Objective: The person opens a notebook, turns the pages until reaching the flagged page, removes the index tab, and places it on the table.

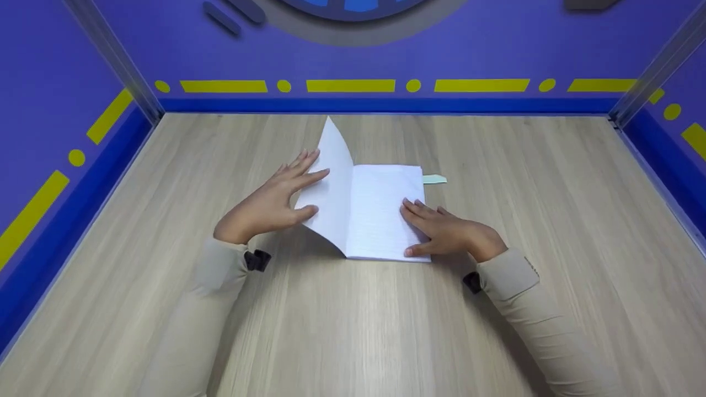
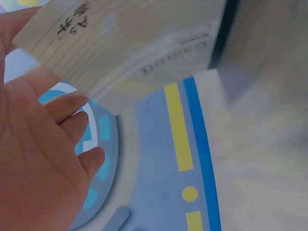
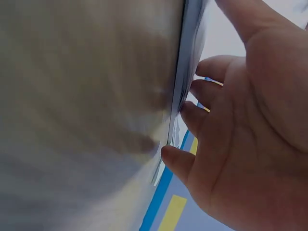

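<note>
Creased beige sleeves (image 1: 187,325) slant toward the ruled notebook (image 1: 372,237); spread-fingered left hand (image 1: 270,198) touches its bowed cover (image 1: 333,154), straight-fingered right hand (image 1: 452,231) its flat page (image 1: 380,193).

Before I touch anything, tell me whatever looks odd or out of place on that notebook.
One thing: a pale green strip pokes out past the right edge of the notebook, near its top in the head view, breaking the straight outline. Whether it lies between pages or underneath, I can't tell. Nothing looks spilled or torn.
</note>
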Available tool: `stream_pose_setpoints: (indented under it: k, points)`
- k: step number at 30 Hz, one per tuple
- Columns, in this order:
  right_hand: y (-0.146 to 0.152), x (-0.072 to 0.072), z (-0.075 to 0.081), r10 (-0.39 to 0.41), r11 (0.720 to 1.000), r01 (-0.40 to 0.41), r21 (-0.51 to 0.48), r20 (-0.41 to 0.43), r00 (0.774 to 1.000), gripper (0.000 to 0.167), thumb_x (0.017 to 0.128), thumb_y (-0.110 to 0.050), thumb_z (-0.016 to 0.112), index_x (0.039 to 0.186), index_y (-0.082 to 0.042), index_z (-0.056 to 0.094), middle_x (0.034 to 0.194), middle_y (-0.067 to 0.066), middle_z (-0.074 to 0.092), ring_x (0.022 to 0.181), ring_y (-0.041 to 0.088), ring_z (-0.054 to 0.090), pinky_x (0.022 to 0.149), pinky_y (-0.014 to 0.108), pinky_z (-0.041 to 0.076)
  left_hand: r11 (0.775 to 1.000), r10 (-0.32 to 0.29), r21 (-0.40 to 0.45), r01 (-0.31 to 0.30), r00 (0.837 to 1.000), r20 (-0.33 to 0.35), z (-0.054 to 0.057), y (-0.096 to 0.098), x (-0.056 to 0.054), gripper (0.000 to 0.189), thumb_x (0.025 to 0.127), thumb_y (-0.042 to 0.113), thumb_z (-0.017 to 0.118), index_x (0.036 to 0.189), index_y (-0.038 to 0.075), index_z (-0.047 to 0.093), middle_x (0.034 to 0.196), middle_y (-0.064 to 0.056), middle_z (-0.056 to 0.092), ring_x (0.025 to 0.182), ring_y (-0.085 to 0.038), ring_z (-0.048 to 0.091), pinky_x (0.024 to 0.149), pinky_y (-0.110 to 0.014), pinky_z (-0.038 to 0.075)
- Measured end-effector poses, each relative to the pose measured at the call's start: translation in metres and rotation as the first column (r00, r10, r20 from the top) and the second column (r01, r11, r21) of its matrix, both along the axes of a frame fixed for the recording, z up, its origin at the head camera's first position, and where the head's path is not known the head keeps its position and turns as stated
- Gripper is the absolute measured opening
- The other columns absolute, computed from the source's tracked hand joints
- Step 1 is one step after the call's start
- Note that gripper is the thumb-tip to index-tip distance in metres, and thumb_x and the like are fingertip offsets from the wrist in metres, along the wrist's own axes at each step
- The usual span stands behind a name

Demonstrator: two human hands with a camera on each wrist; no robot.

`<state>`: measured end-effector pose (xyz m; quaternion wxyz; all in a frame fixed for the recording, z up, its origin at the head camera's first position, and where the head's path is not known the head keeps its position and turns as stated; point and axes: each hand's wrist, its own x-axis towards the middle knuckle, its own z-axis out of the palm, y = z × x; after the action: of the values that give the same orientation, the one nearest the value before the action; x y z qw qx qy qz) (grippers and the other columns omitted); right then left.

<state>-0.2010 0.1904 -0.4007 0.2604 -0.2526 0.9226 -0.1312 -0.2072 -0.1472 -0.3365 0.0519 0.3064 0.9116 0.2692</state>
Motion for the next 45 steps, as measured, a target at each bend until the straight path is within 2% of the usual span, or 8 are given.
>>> stream_pose_setpoints:
  k: [7,12,20,26,32,35,45]
  points:
    - [0.013,-0.004,0.001,0.015,1.000,-0.015,-0.001,0.003,1.000,0.098,0.087,-0.048,0.064,0.154,-0.006,0.005,0.162,0.013,-0.003,0.150,0.031,-0.003,0.118,0.058,0.003,0.994,0.058,-0.095,-0.057,0.998,0.011,-0.016,-0.008,0.000,0.069,0.087,0.027,0.068,0.149,0.015,0.038,0.163,-0.008,0.005,0.151,-0.027,-0.002,0.120,-0.052,0.004]
    - [0.025,-0.008,-0.001,0.014,0.999,-0.013,-0.039,0.018,1.000,0.099,0.086,-0.045,0.067,0.154,-0.007,0.006,0.162,0.013,-0.003,0.149,0.032,-0.003,0.118,0.056,0.003,0.982,0.091,-0.171,-0.078,0.994,0.068,-0.032,-0.009,-0.002,0.079,0.084,0.036,0.071,0.151,0.017,0.033,0.163,-0.011,0.000,0.150,-0.029,-0.006,0.120,-0.051,0.000]
    - [0.041,-0.010,-0.003,0.009,0.991,-0.005,-0.132,0.027,1.000,0.098,0.084,-0.041,0.071,0.154,-0.007,0.012,0.163,0.012,0.001,0.150,0.032,-0.001,0.119,0.055,0.003,0.964,0.060,-0.265,-0.007,0.980,0.192,-0.055,-0.006,-0.006,0.088,0.085,0.048,0.067,0.154,0.017,0.020,0.162,-0.012,-0.003,0.150,-0.028,-0.008,0.120,-0.048,-0.003]
    - [0.049,-0.009,-0.004,-0.014,0.990,0.019,-0.141,0.037,0.999,0.098,0.083,-0.042,0.072,0.154,-0.008,0.013,0.163,0.012,-0.001,0.150,0.032,-0.003,0.119,0.054,0.009,0.961,0.055,-0.276,0.033,0.951,0.305,-0.068,-0.002,-0.011,0.093,0.084,0.051,0.067,0.155,0.017,0.017,0.162,-0.011,-0.006,0.150,-0.028,-0.007,0.121,-0.048,0.001]
    - [0.056,-0.008,-0.003,-0.022,0.989,0.028,-0.148,0.044,0.999,0.099,0.082,-0.039,0.073,0.153,-0.006,0.014,0.162,0.014,-0.002,0.149,0.033,-0.003,0.118,0.053,0.011,0.962,0.042,-0.263,0.068,0.919,0.391,-0.069,0.003,-0.018,0.099,0.080,0.045,0.075,0.155,0.018,0.016,0.162,-0.010,-0.008,0.150,-0.028,-0.008,0.120,-0.052,0.005]
    - [0.058,-0.008,-0.003,-0.015,0.987,0.023,-0.156,0.052,0.999,0.101,0.080,-0.038,0.075,0.153,-0.006,0.013,0.162,0.015,-0.002,0.149,0.034,-0.003,0.118,0.054,0.011,0.965,0.052,-0.256,0.061,0.909,0.414,-0.067,0.005,-0.019,0.098,0.079,0.039,0.077,0.155,0.018,0.018,0.162,-0.009,-0.008,0.150,-0.028,-0.009,0.120,-0.052,0.006]
    - [0.067,-0.015,-0.007,0.012,0.978,0.017,-0.208,0.134,0.991,0.109,0.075,-0.039,0.079,0.153,-0.007,0.010,0.162,0.014,-0.007,0.149,0.034,-0.008,0.118,0.055,0.008,0.967,0.067,-0.250,0.041,0.910,0.410,-0.069,0.005,-0.020,0.098,0.078,0.036,0.079,0.154,0.019,0.019,0.162,-0.009,-0.006,0.150,-0.028,-0.008,0.120,-0.051,0.007]
